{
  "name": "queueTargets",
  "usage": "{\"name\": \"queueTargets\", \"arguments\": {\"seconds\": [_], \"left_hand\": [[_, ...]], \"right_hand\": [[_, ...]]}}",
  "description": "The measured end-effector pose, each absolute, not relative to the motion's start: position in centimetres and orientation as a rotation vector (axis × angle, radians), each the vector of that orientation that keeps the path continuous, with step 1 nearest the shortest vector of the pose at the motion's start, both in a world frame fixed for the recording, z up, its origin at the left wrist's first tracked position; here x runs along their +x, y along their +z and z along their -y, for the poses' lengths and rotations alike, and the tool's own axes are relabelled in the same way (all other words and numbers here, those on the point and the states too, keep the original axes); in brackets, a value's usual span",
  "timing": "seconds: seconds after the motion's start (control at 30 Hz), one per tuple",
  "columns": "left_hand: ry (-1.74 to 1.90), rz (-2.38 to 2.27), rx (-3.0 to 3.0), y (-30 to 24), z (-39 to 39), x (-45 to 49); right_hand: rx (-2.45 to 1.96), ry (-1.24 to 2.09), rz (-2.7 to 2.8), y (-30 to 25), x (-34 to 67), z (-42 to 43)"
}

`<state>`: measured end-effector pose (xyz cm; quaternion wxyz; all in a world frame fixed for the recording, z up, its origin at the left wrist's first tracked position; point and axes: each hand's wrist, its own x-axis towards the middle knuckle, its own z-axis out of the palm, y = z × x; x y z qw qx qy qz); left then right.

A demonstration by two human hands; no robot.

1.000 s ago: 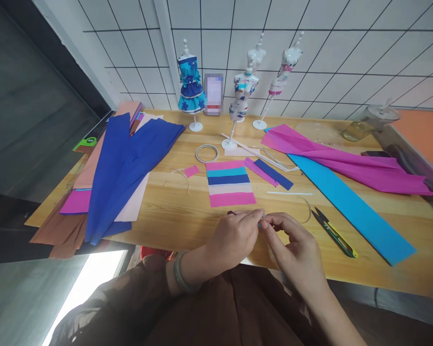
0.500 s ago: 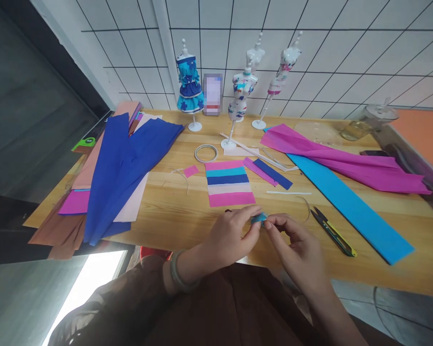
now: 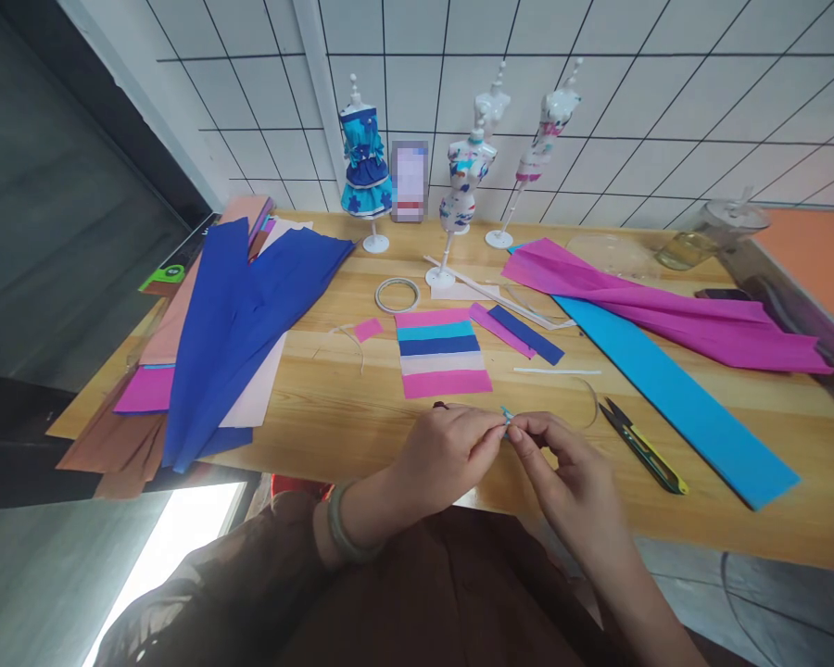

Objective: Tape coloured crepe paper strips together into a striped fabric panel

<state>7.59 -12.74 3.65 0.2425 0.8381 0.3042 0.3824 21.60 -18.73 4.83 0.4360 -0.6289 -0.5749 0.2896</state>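
Note:
A small piece of light blue crepe paper [image 3: 507, 415] sits pinched between my two hands above the table's front edge, mostly hidden by the fingers. My left hand [image 3: 448, 454] is closed, thumb and forefinger gripping it from the left. From the right, the thumb and fingertips of my right hand [image 3: 570, 463] grip the same piece. Just beyond the hands lies a striped sheet [image 3: 445, 345] of pink, light blue, dark blue and pale bands. Yellow-and-black thread snips [image 3: 643, 446] lie to the right of my right hand.
Dark blue paper [image 3: 250, 324] covers a stack at left. Magenta paper [image 3: 667, 306] and a light blue strip [image 3: 674, 398] lie at right. A tape roll [image 3: 397, 295], a dressed mini mannequin [image 3: 365, 167], other mannequin stands [image 3: 440, 277] and a glass jar [image 3: 695, 248] stand farther back.
My left fingers have closed further over the light blue piece, and less of it shows now. My right hand has barely moved. Everything else on the table stays put.

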Motion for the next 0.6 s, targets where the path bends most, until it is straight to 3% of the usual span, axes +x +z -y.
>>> {"name": "queueTargets", "arguments": {"seconds": [0.37, 0.6], "left_hand": [[0.962, -0.927, 2.419, 4.1, 12.64, 7.53], [0.916, -0.949, 2.19, 4.17, 12.3, 7.78]], "right_hand": [[-1.634, 0.61, 1.535, 4.99, 21.38, 18.53], [-1.643, 0.611, 1.543, 4.87, 21.53, 18.26]]}}
